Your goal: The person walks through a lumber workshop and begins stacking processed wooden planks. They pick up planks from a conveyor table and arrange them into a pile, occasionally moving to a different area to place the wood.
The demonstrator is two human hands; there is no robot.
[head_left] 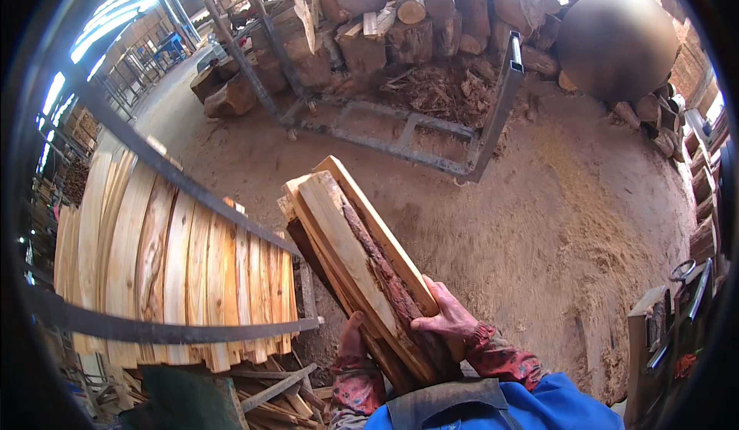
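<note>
A bundle of rough wooden boards (342, 237) is held between my two hands, slanting up and away to the left from my waist. One board in it carries a strip of reddish-brown bark. My left hand (352, 339) grips the bundle's left side, its thumb showing and its other fingers hidden. On the opposite side, my right hand (448, 314) is closed round the boards with its thumb laid over the top. Close by on the left is a large stack of pale sawn planks (177, 253), with metal bars (185, 326) running across it.
An upright-ended metal frame (400, 133) stands ahead on the dusty floor (539, 222). Cut logs (412, 3) are piled behind it. Wood scraps (289, 403) lie below the plank stack. Tools (685, 307) are at the right edge. A blurred disc covers the upper right.
</note>
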